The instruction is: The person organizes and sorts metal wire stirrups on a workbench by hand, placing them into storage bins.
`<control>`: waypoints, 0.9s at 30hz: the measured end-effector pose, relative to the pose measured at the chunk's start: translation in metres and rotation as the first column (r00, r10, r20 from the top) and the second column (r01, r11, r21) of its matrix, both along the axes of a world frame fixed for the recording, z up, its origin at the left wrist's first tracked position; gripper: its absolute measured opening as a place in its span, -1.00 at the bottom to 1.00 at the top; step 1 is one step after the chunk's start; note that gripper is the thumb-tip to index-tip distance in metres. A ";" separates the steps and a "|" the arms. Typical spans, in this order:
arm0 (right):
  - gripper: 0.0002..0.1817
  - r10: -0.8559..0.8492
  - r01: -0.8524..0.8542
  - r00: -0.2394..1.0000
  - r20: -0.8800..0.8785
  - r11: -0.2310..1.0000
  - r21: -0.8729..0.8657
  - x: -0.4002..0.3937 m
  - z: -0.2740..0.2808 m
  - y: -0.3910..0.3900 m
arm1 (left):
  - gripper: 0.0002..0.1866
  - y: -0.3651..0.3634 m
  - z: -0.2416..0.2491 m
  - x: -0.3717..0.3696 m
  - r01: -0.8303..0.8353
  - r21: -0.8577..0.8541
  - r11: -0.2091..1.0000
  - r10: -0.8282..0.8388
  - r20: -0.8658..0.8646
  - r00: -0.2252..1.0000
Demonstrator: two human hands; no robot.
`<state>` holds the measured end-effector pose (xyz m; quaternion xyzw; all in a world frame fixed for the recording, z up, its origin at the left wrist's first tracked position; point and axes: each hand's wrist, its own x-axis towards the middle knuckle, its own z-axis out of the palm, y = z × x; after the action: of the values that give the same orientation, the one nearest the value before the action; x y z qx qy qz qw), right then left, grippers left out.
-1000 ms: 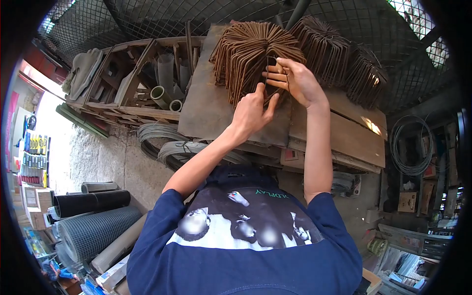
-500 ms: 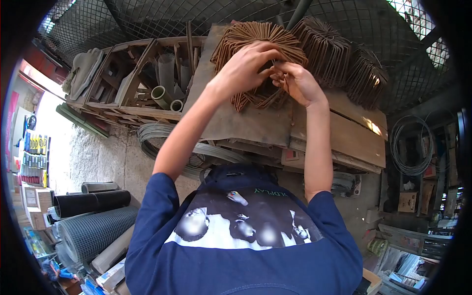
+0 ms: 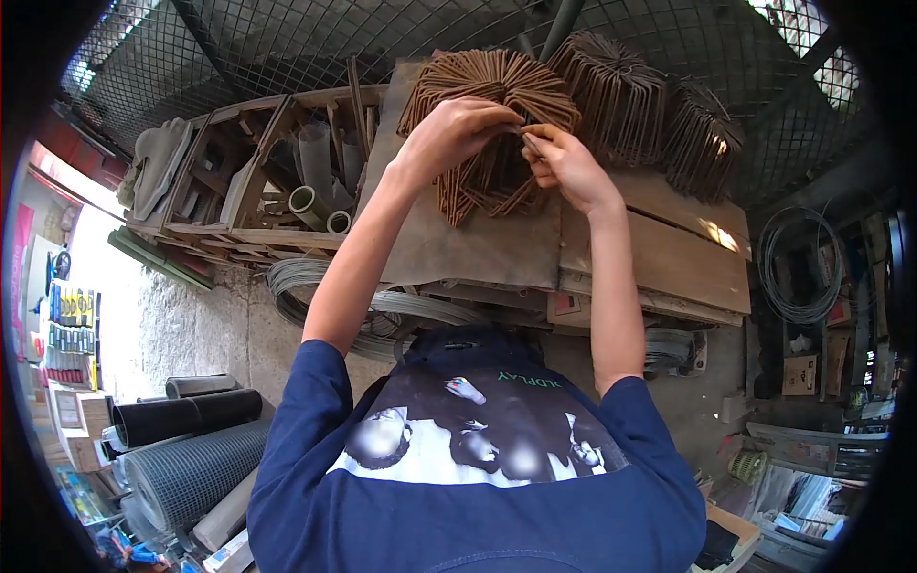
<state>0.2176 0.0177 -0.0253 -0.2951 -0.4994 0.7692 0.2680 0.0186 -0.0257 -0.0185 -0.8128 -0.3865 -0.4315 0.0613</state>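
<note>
A bundle of rusty bent metal frames (image 3: pixel 478 76) stands on a worn board at the top centre. Over its front part, my left hand (image 3: pixel 460 129) has its fingers pinched together. My right hand (image 3: pixel 564 164) is closed in a pinch just right of it, the fingertips of both hands nearly touching. Whatever lies between the fingertips is too small to make out. Two darker bundles of bent metal, one (image 3: pixel 616 100) beside the first and one (image 3: pixel 705 138) farther right, sit on the same surface.
Wooden shelving (image 3: pixel 239 177) with tubes is at the left of the boards (image 3: pixel 659 253). A wire coil (image 3: pixel 306 286) lies below them, and another (image 3: pixel 802 267) hangs at the right. Mesh rolls (image 3: pixel 205 468) lie at the lower left. Wire mesh (image 3: pixel 382 38) rises behind.
My left hand has closed from a more spread pose, and the fingertips have drawn slightly apart from my right hand's. The view has shifted slightly.
</note>
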 end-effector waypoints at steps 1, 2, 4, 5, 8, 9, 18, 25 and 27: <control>-0.76 -0.099 0.066 0.981 0.167 0.979 0.192 -0.005 0.000 -0.002 | -0.79 -0.001 -0.003 0.000 0.006 -0.002 1.000 -0.006 -0.003 1.000; -0.72 -0.224 0.094 0.925 0.306 0.918 0.386 -0.008 0.001 -0.002 | -0.78 -0.004 -0.006 0.000 -0.016 0.014 1.000 0.015 0.042 0.999; -0.68 -0.313 0.086 0.889 0.333 0.830 0.551 -0.013 -0.006 0.002 | -0.77 -0.005 -0.010 0.000 -0.038 0.035 0.999 0.035 0.081 0.996; -0.68 -0.411 0.051 0.831 0.376 0.729 0.683 -0.014 -0.009 0.000 | -0.77 -0.003 -0.015 0.000 -0.062 0.037 0.997 0.055 0.184 0.981; -0.70 -0.541 -0.054 0.718 0.437 0.583 0.811 -0.018 0.002 -0.009 | -0.75 -0.004 -0.017 0.007 -0.113 0.063 0.992 0.084 0.345 0.935; -0.71 -0.576 -0.041 0.718 0.391 0.526 0.849 -0.018 0.000 -0.007 | -0.74 -0.004 -0.017 0.009 -0.141 0.091 0.986 0.094 0.402 0.911; -0.74 -0.605 -0.033 0.751 0.265 0.366 0.930 -0.007 0.017 0.003 | -0.74 -0.009 -0.020 0.013 -0.176 0.015 0.984 0.131 0.607 0.783; -0.78 -0.577 -0.096 0.762 0.295 0.349 0.932 -0.002 0.019 0.009 | -0.76 -0.015 -0.020 0.011 -0.153 -0.012 0.988 0.122 0.666 0.736; -0.79 -0.599 -0.099 0.750 0.281 0.318 0.943 -0.005 0.022 0.015 | -0.72 -0.012 -0.016 0.005 -0.148 -0.044 0.988 0.142 0.641 0.755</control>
<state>0.2122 0.0330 -0.0035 -0.3944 -0.8391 0.1602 0.3386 0.0235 -0.0375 -0.0349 -0.5838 -0.4438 -0.6788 -0.0376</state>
